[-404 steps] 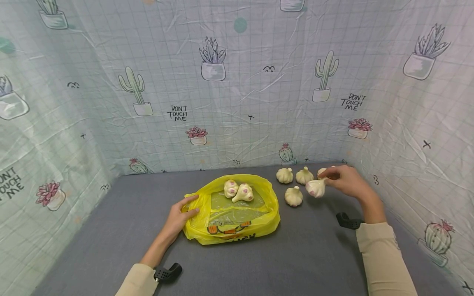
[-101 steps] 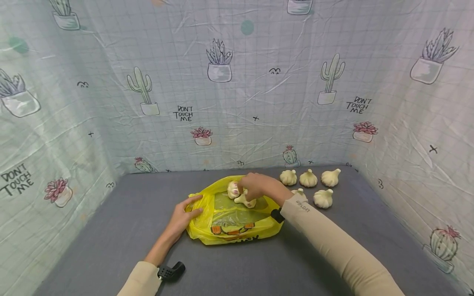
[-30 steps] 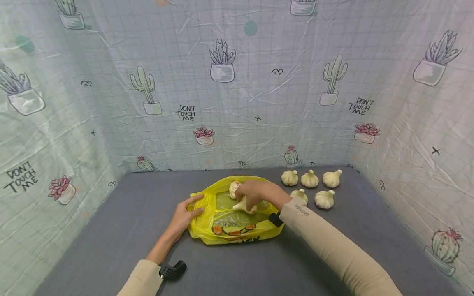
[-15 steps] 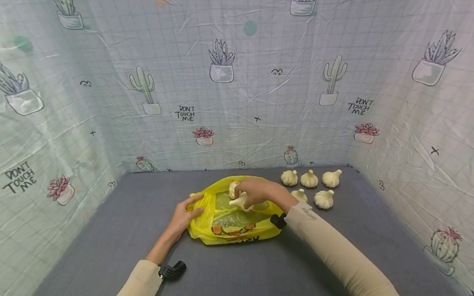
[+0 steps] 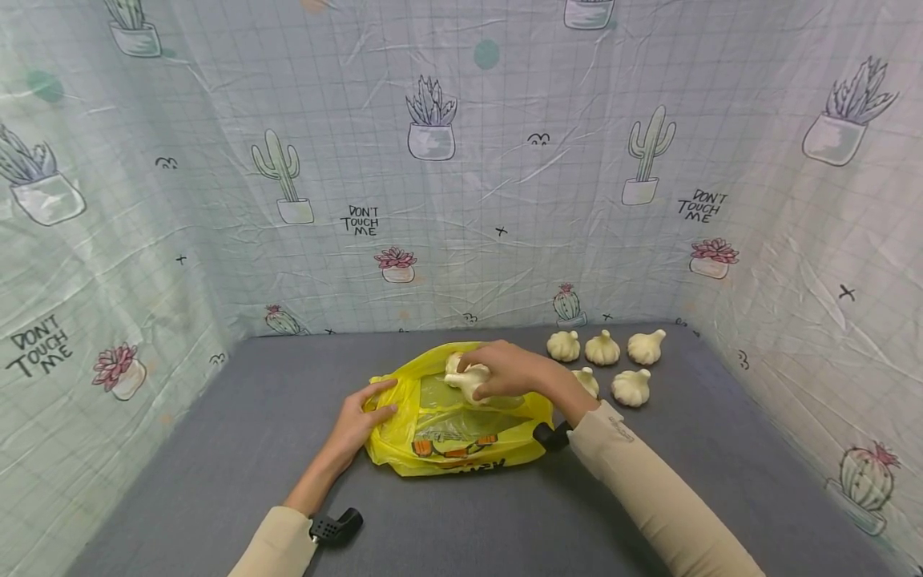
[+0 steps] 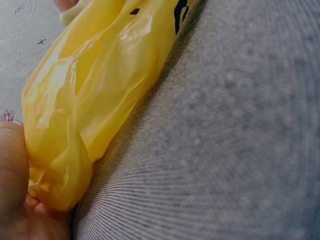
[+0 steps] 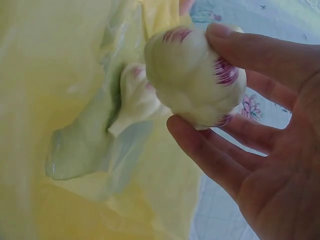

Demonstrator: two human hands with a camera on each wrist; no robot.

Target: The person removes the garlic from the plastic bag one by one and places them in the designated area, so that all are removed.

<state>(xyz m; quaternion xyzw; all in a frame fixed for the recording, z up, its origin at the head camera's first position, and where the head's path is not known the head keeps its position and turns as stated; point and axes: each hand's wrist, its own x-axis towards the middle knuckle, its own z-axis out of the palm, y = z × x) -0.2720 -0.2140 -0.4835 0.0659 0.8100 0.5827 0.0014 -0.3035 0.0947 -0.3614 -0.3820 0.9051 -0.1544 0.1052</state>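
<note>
My right hand (image 5: 517,370) pinches a garlic bulb (image 7: 192,70) over the opening of a yellow plastic bag (image 5: 395,437). Thumb and fingertips are round the bulb's sides in the right wrist view, where purple streaks show on its pale skin. A second garlic bulb (image 7: 136,97) lies inside the bag, partly hidden behind the held one in the head view. At the bag's left end, my left hand (image 5: 353,421) grips the plastic. In the left wrist view the yellow film is caught between thumb and fingers.
Several more garlic bulbs (image 5: 602,349) stand in two rows on the grey table (image 5: 461,521), right of the bag; my right forearm partly covers one. A patterned curtain (image 5: 497,184) closes off the back and both sides.
Earlier, my right hand held a bulb among the others at the right; that hand then reached into the bag. Within the last second it has lifted a garlic bulb slightly. The left hand stays put.
</note>
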